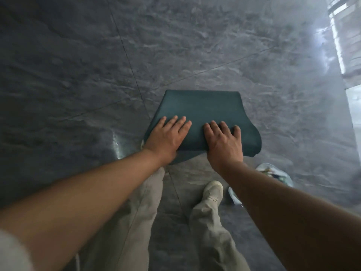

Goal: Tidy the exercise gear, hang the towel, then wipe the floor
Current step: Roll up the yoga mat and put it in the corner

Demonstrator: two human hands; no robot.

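Both hands flat on a teal mat (pixel 203 106) on the grey stone floor (pixel 78 75)
Left hand (pixel 166 137) and right hand (pixel 224 141) press side by side on its near edge, fingers straight toward 12 o'clock; pale shoe (pixel 213 190) at 6 o'clock, crumpled plastic bag (pixel 273 173) at 4 o'clock

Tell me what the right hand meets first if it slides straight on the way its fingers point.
The right hand lies flat on the folded teal cloth, so it meets only more cloth, then its far edge and the bare grey floor. Nothing else seems to stand in that line.
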